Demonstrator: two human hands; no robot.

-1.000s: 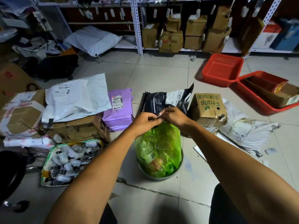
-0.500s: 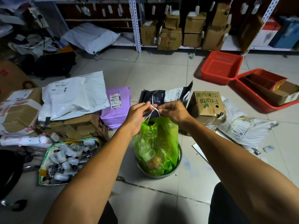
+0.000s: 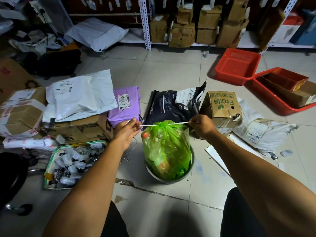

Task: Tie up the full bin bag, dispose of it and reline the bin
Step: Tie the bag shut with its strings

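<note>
Green bag (image 3: 166, 147), full, standing upright in a round bin (image 3: 192, 166) on the tiled floor (image 3: 171, 69), centre of view. Neck gathered at the top, cinched by a white drawstring (image 3: 179, 123) stretched level to both sides. Left hand (image 3: 127, 129) closed on the left end of the string, just left of the bag's top. Right hand (image 3: 201, 124) pinched shut on the right end, just right of the top. Both forearms reaching in from the bottom edge, one on each side of the bin.

Directly behind the bag, touching or nearly so, a black parcel (image 3: 172, 105). Left of that, a purple parcel (image 3: 125, 105) leaning on a carton (image 3: 82, 129), with a white mailer (image 3: 80, 96) on top. Right of the black parcel, a box (image 3: 222, 104) printed "Fruits", then a white mailer (image 3: 261, 132) flat on the floor. Near left of the bin, a tray (image 3: 51, 165) heaped with small clips and plastic tags. Further back on the right, two red crates (image 3: 237, 65), one holding cardboard. Along the far wall, a shelf (image 3: 145, 23) stacked with brown boxes. Floor close around the bin crowded on the left, back and right; open tiles only on the near side.
</note>
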